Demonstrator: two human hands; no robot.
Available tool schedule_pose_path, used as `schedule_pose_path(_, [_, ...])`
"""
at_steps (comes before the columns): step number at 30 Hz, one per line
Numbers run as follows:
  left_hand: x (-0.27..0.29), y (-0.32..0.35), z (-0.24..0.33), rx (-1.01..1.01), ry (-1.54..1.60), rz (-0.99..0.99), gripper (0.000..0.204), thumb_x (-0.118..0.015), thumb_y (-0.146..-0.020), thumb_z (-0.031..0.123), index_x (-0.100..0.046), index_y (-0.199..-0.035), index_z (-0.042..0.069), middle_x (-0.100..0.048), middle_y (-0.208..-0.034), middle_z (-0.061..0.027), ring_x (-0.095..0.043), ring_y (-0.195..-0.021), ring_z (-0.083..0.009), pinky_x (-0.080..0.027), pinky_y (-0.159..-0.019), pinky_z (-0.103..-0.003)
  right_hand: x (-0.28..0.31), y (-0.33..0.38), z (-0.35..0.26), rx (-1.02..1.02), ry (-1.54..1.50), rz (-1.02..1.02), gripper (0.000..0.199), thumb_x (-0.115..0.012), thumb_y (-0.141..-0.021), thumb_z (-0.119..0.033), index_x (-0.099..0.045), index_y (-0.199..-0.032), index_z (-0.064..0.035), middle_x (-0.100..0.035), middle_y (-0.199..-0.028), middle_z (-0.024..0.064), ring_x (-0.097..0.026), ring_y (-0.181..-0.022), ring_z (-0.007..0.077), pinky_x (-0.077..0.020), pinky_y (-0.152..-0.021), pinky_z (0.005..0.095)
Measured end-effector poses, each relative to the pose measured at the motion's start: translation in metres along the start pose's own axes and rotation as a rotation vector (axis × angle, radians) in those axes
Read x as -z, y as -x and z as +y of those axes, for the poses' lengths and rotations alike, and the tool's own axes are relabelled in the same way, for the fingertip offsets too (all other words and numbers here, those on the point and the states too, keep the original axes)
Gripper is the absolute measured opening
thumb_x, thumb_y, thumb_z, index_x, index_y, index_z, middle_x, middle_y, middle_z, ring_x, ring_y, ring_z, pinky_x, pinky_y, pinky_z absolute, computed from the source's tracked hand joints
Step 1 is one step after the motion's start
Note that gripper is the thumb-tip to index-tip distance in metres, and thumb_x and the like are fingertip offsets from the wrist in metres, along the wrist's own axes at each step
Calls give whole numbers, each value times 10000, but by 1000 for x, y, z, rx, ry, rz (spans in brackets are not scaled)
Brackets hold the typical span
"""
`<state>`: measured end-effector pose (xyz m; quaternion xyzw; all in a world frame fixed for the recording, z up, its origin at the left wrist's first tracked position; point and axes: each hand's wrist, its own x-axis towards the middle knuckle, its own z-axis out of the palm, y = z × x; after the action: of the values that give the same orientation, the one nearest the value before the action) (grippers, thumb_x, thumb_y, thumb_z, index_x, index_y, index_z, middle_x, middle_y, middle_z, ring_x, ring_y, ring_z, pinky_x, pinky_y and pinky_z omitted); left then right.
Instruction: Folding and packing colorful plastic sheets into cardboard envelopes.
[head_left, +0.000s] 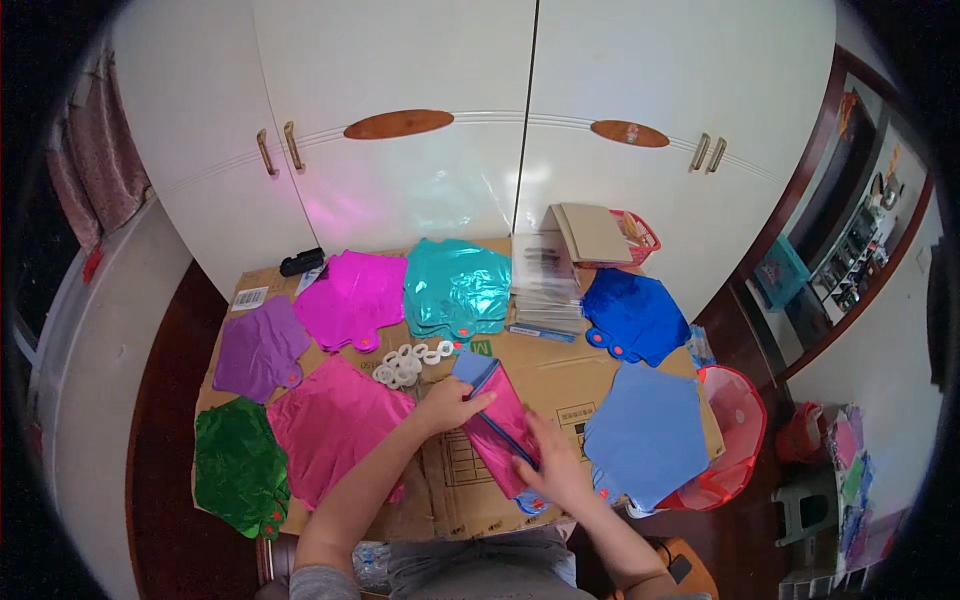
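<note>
A folded strip of pink and blue foil, apparently stacked flat foil balloons [497,425], lies slantwise at the front middle of the cardboard. My left hand [448,404] grips its upper left edge, thumb on top and the other fingers partly hidden. Along its lower right edge rests my right hand [558,468], thumb and fingers apart and stretched over the foil. Close to my left hand sits a cluster of small white rolls [402,368]. A larger pink foil sheet [335,425] spreads under my left forearm; a light blue pile [648,435] is right of my right hand.
Farther back on the cardboard [435,490] lie magenta [355,297], teal [458,290] and dark blue [636,315] foil piles. Purple [262,347] and green [238,465] ones are left. A stack of clear packets [547,300] stands before white cabinets [400,60]. A red basin [735,430] is right.
</note>
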<state>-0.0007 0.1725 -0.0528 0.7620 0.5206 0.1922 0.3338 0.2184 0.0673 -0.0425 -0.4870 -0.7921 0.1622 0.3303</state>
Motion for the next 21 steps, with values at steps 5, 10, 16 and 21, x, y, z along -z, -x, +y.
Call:
schedule_pose_path(5, [-10, 2, -5, -109, 65, 76, 456, -585, -834, 459, -633, -854, 6, -568, -843, -225, -571, -820, -345, -458, -698, -407, 13, -39, 37, -219, -394, -145, 749, -705, -764, -230, -305, -1347, 19, -563, -1149, 234, -567, -1065, 342, -452, -896, 380])
schedule_pose_path(10, [-16, 32, 27, -140, -160, 145, 462, -652, -787, 382, -572, -1118, 69, -526, -1047, -176, -572, -893, -362, -468, -811, -422, 20, -88, 36, -233, -420, -150, 713, -707, -767, -351, -382, -1284, 18, -591, -1098, 233, -592, -1012, 348, -472, -849, 389])
schedule_pose_path(16, [-25, 42, 30, -256, -339, 146, 564, -692, -730, 408, -556, -1164, 73, -497, -1063, -159, -517, -1022, -351, -425, -870, -476, -1, -127, 73, -335, 56, -123, 476, -714, -716, -359, -602, -1036, -26, -648, -894, 211, -630, -846, 355, -494, -757, 423])
schedule_pose_path(21, [-31, 47, 23, -342, -463, 223, 596, -666, -750, 438, -549, -1199, 64, -470, -1210, -198, -421, -1187, -372, -333, -986, -505, 0, -127, 84, -345, 148, -254, 343, -742, -653, -266, -662, -870, -12, -650, -894, 216, -625, -861, 382, -501, -754, 441])
